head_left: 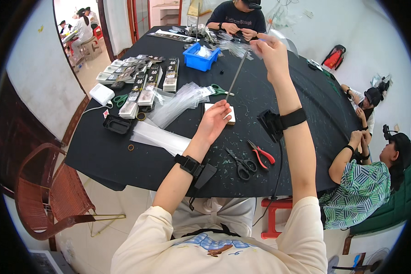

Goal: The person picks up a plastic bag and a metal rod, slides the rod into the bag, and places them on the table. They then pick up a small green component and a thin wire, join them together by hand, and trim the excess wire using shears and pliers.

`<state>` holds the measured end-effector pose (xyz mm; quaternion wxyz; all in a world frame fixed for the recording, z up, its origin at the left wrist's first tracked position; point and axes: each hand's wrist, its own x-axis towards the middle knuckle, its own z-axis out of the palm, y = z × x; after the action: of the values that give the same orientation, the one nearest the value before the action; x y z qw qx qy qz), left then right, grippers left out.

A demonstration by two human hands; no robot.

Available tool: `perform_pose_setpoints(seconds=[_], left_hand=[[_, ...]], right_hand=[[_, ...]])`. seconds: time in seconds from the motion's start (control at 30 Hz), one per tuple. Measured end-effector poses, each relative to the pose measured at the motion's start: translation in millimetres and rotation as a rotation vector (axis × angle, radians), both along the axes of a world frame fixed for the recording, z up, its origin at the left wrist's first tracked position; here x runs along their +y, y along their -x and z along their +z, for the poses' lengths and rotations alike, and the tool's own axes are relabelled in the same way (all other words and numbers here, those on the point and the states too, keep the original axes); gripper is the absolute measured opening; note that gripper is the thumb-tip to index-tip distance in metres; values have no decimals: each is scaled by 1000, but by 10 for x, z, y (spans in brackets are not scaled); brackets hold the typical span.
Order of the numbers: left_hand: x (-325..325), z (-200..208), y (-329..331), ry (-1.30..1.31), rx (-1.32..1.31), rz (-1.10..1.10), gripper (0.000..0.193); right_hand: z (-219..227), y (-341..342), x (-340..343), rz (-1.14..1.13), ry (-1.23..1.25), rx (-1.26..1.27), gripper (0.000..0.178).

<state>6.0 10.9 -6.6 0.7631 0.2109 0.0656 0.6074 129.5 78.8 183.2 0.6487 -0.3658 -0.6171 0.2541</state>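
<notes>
My left hand (214, 119) is closed, pinching the lower end of a thin grey rod (237, 76) that slants up and away to the right over the table. Raised higher on the right, my right hand (271, 52) has its fingertips pressed together on a clear plastic film (286, 42), which curves out behind it. Both wrists wear black straps with small devices. Below my left hand lies a small white block (232, 116). Long clear plastic sleeves (180, 107) spread out to its left.
Black-handled scissors (243, 165) and red pliers (263, 155) lie near the front edge. Stacked black-and-white packages (149, 86), green scissors (219, 90) and a blue bin (201, 59) stand farther back. Co-workers sit across the black-covered table (306, 132) and at its right.
</notes>
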Motion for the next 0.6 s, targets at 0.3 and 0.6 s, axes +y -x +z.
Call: perform_pose_setpoints(seconds=[0.3,0.6], left_hand=[[-4,-6,-2,-3,7,7,12],[-10,1,7,-2,13,12,13]], right_hand=[[93,-49,-149,169,135,61,24],[111,-40,-282,263,169,118,22]])
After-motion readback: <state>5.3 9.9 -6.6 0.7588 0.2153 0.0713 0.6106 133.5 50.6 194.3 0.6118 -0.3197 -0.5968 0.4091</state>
